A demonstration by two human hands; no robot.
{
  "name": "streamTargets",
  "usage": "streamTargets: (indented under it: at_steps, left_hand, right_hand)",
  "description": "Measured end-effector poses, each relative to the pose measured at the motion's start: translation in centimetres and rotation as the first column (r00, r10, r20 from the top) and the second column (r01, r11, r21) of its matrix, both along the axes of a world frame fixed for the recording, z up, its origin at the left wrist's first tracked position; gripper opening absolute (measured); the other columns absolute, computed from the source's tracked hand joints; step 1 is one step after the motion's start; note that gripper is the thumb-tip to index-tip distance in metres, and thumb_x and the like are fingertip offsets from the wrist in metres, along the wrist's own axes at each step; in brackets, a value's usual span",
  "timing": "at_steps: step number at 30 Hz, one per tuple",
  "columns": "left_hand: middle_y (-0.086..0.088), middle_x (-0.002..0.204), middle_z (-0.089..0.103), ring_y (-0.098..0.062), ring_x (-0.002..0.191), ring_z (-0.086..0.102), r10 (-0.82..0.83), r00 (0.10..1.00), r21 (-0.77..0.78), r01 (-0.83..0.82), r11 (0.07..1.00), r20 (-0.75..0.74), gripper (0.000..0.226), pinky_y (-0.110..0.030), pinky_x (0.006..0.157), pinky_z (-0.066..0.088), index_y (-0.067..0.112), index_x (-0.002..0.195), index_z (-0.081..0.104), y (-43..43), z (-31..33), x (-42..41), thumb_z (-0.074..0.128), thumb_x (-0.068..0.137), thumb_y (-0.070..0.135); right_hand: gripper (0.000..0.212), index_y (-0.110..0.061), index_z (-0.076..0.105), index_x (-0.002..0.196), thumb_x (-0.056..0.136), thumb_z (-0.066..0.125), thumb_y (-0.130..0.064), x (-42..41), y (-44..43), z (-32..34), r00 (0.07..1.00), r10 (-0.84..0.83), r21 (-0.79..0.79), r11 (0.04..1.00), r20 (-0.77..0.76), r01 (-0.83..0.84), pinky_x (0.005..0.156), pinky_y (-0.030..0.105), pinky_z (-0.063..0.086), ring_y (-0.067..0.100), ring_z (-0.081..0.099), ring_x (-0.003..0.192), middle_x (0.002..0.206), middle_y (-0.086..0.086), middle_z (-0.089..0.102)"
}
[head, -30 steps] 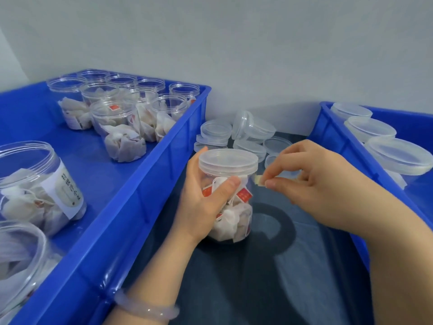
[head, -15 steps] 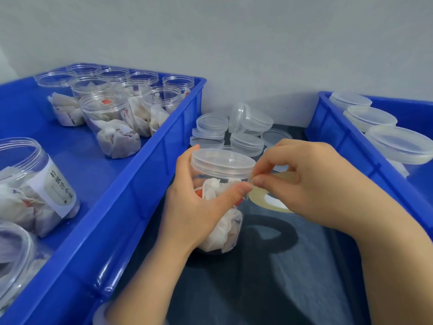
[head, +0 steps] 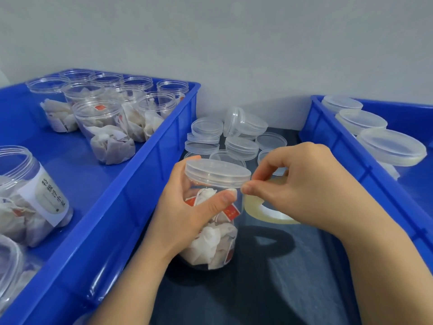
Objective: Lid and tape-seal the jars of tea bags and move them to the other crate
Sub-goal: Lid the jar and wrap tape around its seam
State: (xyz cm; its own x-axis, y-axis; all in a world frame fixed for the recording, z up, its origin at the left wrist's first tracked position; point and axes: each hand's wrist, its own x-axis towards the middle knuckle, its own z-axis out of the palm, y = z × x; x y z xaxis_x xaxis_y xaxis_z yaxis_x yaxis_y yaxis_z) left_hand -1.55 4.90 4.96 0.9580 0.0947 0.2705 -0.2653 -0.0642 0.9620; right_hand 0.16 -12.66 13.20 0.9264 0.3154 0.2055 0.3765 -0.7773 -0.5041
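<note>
1 clear jar (head: 225,233) stands on the dark table (head: 281,289) in the gap betw. 2 blue crates, w/ white tea bags (head: 203,242) & red tags inside and 1 lid (head: 218,171) already on top. Both hands are on it. Left hand (head: 185,221) grips the jar body, thumb across the front, fingers wrapped round the back. Right hand (head: 304,184) has thumb & forefinger pinched tight at the lid's rim on the jar's right side, just where the top of 1 yellowish tape roll (head: 262,212) meets them; the strip itself is too clear to make out, other fingers curled above the roll. The roll is just beside the jar, under the right palm, w/ a ring shadow on the table below it. Left crate (head: 131,184): approx. 9 open jars (head: 100,118) w/ tea bags clustered at the far end, no lids, plus 1 labelled open jar (head: 30,184) nearer & 1 more cut off at the bottom-left edge. Right crate (head: 339,156): 3 lidded jars (head: 391,146) in a row along its near wall. Behind the held jar, approx. 10 loose lids (head: 241,146) are heaped on the table, 1 tipped on edge; exact no. hard to tell as they overlap
</note>
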Motion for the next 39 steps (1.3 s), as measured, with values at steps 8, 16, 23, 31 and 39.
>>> streamTargets:
  at_steps: [8,16,23,31,39]
  left_hand:
    - [0.023,0.103,0.068,0.005,0.1,0.063,0.009,0.998,0.004,-0.009,1.0,-0.056,0.07,-0.011,0.074,0.049,0.031,0.107,0.056,0.2,0.3,-0.1,0.074,0.045,0.058]
    - [0.043,0.114,0.049,0.007,0.112,0.053,0.18,0.982,0.21,-0.166,0.963,-0.049,0.099,-0.021,0.085,0.051,0.074,0.111,0.028,0.0,1.5,-0.8,0.079,0.026,0.069]
    - [0.039,0.101,0.054,0.012,0.091,0.058,0.302,0.953,0.188,-0.293,0.938,-0.02,0.076,-0.016,0.071,0.049,0.059,0.096,0.042,-0.2,1.3,-0.5,0.075,0.029,0.069]
    - [0.02,0.097,0.062,0.008,0.088,0.061,0.309,0.951,0.061,-0.309,0.949,0.004,0.074,-0.008,0.07,0.048,0.041,0.099,0.051,0.8,1.1,-0.3,0.074,0.032,0.061]
    - [0.011,0.093,0.067,0.003,0.079,0.066,0.225,0.972,-0.02,-0.227,0.974,-0.065,0.071,-0.012,0.062,0.05,0.033,0.1,0.057,1.4,0.9,0.3,0.074,0.035,0.058]
  right_hand:
    - [0.03,-0.029,0.061,0.058,0.054,0.066,-0.059,-0.4,0.2,0.4,0.998,-0.047,0.0,0.999,0.045,0.047,0.05,0.021,0.035,-0.006,0.052,0.061,0.063,-0.032,0.058]
    - [0.03,-0.032,0.042,0.071,0.071,0.068,-0.047,-1.6,1.2,0.8,0.986,0.04,-0.124,0.992,0.162,-0.019,0.053,0.021,0.034,0.002,0.046,0.059,0.066,-0.018,0.053]
    - [0.023,-0.036,0.032,0.09,0.067,0.033,-0.033,-2.3,1.4,1.5,0.981,0.189,-0.136,0.973,0.032,-0.184,0.055,0.025,0.038,0.007,0.049,0.061,0.081,-0.013,0.058]
    - [0.054,-0.044,0.052,0.098,0.053,0.059,-0.073,-1.2,-1.2,1.7,0.913,0.241,0.095,0.971,-0.329,-0.221,0.054,0.019,0.045,0.001,0.061,0.053,0.074,-0.019,0.067]
    - [0.05,-0.036,0.065,0.076,0.064,0.04,-0.077,-0.2,-1.3,1.3,0.96,0.245,0.207,0.955,-0.136,-0.215,0.043,0.016,0.035,0.003,0.04,0.042,0.052,0.006,0.052]
